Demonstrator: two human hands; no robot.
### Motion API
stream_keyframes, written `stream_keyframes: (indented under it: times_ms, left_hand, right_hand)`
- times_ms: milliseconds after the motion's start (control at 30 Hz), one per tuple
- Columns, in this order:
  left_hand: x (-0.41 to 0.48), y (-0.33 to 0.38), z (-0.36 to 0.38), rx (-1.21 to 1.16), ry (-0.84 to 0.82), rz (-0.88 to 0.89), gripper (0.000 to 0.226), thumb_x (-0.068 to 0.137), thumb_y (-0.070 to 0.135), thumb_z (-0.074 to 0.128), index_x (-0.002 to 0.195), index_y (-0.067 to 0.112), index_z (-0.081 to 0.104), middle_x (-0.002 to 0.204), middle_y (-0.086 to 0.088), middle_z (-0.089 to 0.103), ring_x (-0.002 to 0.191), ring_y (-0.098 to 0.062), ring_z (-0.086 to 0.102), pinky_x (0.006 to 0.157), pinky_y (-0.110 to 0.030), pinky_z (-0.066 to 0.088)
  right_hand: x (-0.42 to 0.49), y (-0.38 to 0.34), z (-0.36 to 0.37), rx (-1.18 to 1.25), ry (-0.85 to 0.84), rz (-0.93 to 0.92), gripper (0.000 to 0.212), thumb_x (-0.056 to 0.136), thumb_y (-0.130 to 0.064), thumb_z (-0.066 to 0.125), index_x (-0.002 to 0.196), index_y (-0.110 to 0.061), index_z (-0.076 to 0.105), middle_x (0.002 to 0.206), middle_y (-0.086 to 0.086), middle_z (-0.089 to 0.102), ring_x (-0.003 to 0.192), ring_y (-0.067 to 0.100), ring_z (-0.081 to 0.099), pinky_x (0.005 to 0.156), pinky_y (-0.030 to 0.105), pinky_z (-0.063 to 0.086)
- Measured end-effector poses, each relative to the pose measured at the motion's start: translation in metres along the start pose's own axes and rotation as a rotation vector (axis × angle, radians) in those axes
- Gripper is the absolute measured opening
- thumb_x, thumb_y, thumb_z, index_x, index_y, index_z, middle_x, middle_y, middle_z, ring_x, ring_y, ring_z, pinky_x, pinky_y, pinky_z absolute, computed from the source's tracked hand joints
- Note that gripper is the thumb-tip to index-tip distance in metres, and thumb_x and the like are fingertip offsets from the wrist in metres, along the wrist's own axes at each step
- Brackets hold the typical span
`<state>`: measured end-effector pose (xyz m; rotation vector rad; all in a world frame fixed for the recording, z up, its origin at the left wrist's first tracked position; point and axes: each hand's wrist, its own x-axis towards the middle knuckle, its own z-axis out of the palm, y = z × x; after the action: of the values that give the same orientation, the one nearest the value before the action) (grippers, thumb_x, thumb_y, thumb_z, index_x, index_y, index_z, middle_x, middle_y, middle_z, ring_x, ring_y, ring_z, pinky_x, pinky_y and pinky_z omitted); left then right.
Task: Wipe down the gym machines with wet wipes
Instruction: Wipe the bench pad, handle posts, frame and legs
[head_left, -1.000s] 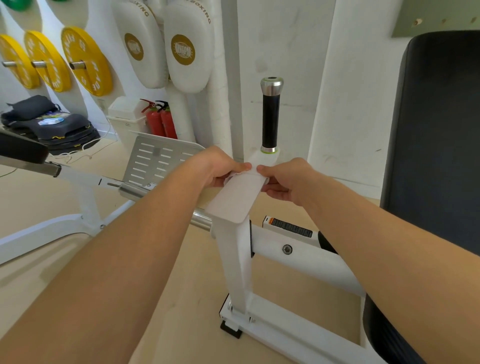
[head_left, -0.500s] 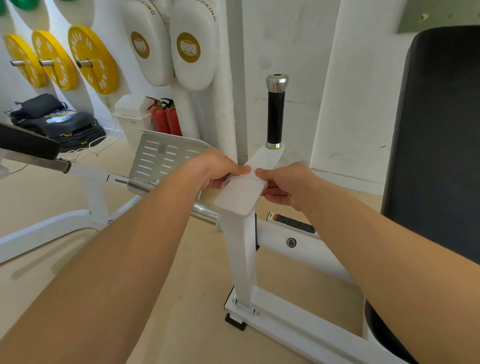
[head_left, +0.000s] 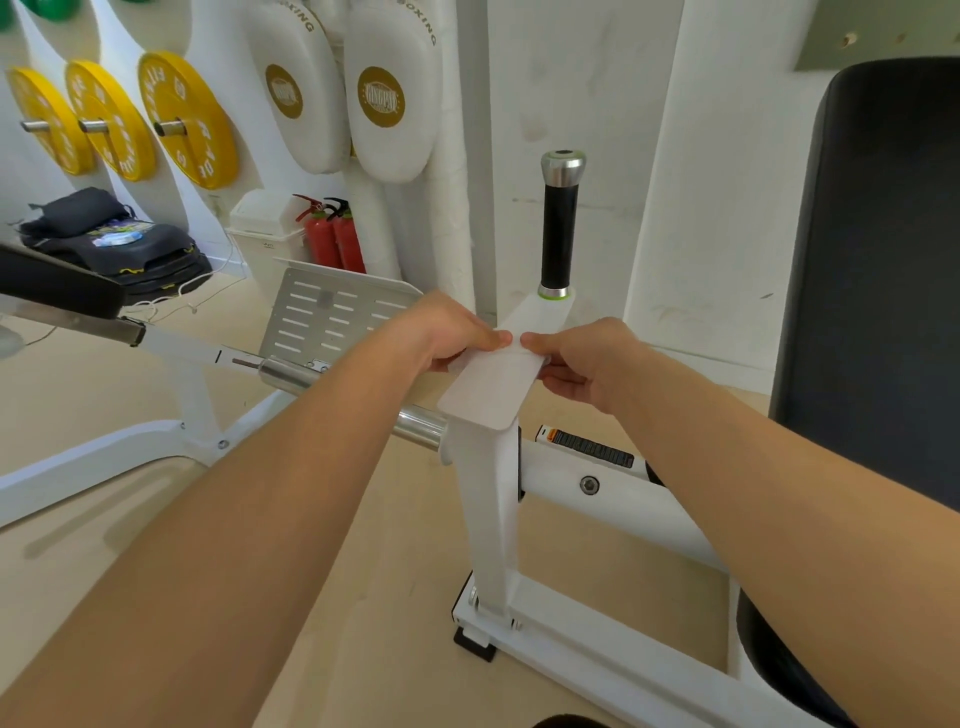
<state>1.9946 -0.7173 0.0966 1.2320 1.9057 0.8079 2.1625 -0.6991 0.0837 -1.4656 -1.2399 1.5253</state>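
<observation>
A white gym machine frame (head_left: 491, 499) rises in the middle of the view, with a slanted flat top arm leading to an upright black handle (head_left: 559, 234) capped in silver. A white wet wipe (head_left: 498, 382) lies spread over the flat top of that arm. My left hand (head_left: 447, 332) pinches the wipe's far left edge with curled fingers. My right hand (head_left: 582, 358) pinches its far right edge the same way. Both thumbs nearly meet above the wipe.
A black padded backrest (head_left: 878, 291) fills the right side. A chrome bar (head_left: 421, 426) and a perforated metal footplate (head_left: 322, 312) lie left of the frame. Yellow weight plates (head_left: 187, 119), white boxing pads (head_left: 384, 93), red fire extinguishers (head_left: 332, 239) and a white bin (head_left: 265, 234) line the far wall.
Both hands have kept their pinch on the wipe at the top of the arm; only the view has shifted slightly.
</observation>
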Motion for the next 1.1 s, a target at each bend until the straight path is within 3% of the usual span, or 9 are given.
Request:
stream_keyframes:
  times_ms: [133, 233, 433, 533, 633, 733, 867, 967, 1100]
  left_hand:
    - [-0.029, -0.011, -0.004, 0.058, 0.061, 0.049, 0.043, 0.074, 0.032, 0.088, 0.108, 0.009, 0.076, 0.107, -0.005, 0.073, 0.096, -0.021, 0.069, 0.092, -0.036, 0.056]
    - [-0.046, -0.02, -0.003, 0.065, 0.114, 0.092, 0.04, 0.076, 0.032, 0.086, 0.109, 0.011, 0.076, 0.108, -0.003, 0.072, 0.094, -0.018, 0.066, 0.087, -0.031, 0.053]
    - [-0.073, -0.045, 0.008, -0.053, 0.306, 0.141, 0.031, 0.075, 0.027, 0.087, 0.102, 0.012, 0.078, 0.094, -0.001, 0.076, 0.09, -0.018, 0.07, 0.087, -0.032, 0.054]
    - [-0.091, -0.053, 0.017, -0.125, 0.402, 0.16, 0.022, 0.078, 0.026, 0.085, 0.095, 0.015, 0.078, 0.085, 0.006, 0.074, 0.079, -0.01, 0.068, 0.079, -0.027, 0.052]
    - [-0.106, -0.063, 0.027, -0.218, 0.487, 0.164, 0.016, 0.079, 0.028, 0.083, 0.091, 0.019, 0.077, 0.074, 0.015, 0.069, 0.072, 0.0, 0.065, 0.071, -0.02, 0.048]
    - [-0.111, -0.071, 0.031, -0.311, 0.524, 0.134, 0.016, 0.077, 0.03, 0.084, 0.088, 0.023, 0.076, 0.08, 0.01, 0.074, 0.078, -0.005, 0.069, 0.076, -0.024, 0.052]
    - [-0.102, -0.062, 0.028, -0.369, 0.482, 0.071, 0.018, 0.075, 0.029, 0.086, 0.088, 0.021, 0.075, 0.083, 0.011, 0.072, 0.084, -0.011, 0.068, 0.083, -0.027, 0.053]
    - [-0.099, -0.053, 0.03, -0.345, 0.501, 0.072, 0.025, 0.077, 0.029, 0.084, 0.097, 0.015, 0.078, 0.085, 0.008, 0.072, 0.085, -0.013, 0.068, 0.084, -0.027, 0.053]
    - [-0.112, -0.06, 0.042, -0.36, 0.581, 0.136, 0.014, 0.08, 0.028, 0.08, 0.091, 0.022, 0.075, 0.084, 0.009, 0.073, 0.084, -0.008, 0.07, 0.082, -0.027, 0.054]
  right_hand:
    - [-0.022, 0.008, 0.007, -0.037, 0.014, -0.019, 0.031, 0.078, -0.014, 0.086, 0.095, -0.005, 0.062, 0.077, 0.008, 0.071, 0.048, 0.011, 0.067, 0.055, 0.026, 0.057]
    - [-0.034, 0.016, 0.012, -0.088, 0.055, -0.039, 0.032, 0.076, -0.018, 0.088, 0.09, -0.003, 0.064, 0.075, 0.009, 0.071, 0.061, 0.018, 0.07, 0.06, 0.029, 0.057]
    - [-0.06, 0.031, 0.022, -0.129, 0.134, -0.135, 0.032, 0.076, -0.026, 0.087, 0.074, -0.01, 0.06, 0.07, 0.001, 0.061, 0.058, 0.016, 0.054, 0.06, 0.03, 0.046]
    - [-0.077, 0.04, 0.03, -0.124, 0.157, -0.173, 0.034, 0.077, -0.027, 0.086, 0.065, -0.014, 0.057, 0.069, 0.001, 0.062, 0.068, 0.022, 0.059, 0.07, 0.035, 0.052]
    - [-0.091, 0.05, 0.034, -0.095, 0.172, -0.203, 0.035, 0.077, -0.024, 0.086, 0.061, -0.013, 0.056, 0.066, 0.001, 0.06, 0.065, 0.02, 0.057, 0.068, 0.033, 0.052]
    - [-0.095, 0.055, 0.033, -0.061, 0.157, -0.205, 0.031, 0.078, -0.021, 0.086, 0.067, -0.009, 0.059, 0.066, 0.002, 0.062, 0.062, 0.018, 0.057, 0.061, 0.028, 0.049]
    - [-0.085, 0.046, 0.032, 0.006, 0.139, -0.123, 0.029, 0.074, -0.027, 0.089, 0.08, -0.009, 0.067, 0.081, 0.007, 0.071, 0.069, 0.022, 0.064, 0.079, 0.039, 0.06]
    - [-0.081, 0.045, 0.033, 0.056, 0.156, -0.11, 0.03, 0.073, -0.031, 0.089, 0.078, -0.01, 0.068, 0.078, 0.008, 0.071, 0.072, 0.025, 0.067, 0.083, 0.045, 0.06]
    - [-0.09, 0.054, 0.034, 0.072, 0.174, -0.166, 0.026, 0.077, -0.027, 0.086, 0.08, -0.012, 0.065, 0.079, 0.007, 0.07, 0.073, 0.026, 0.065, 0.084, 0.048, 0.059]
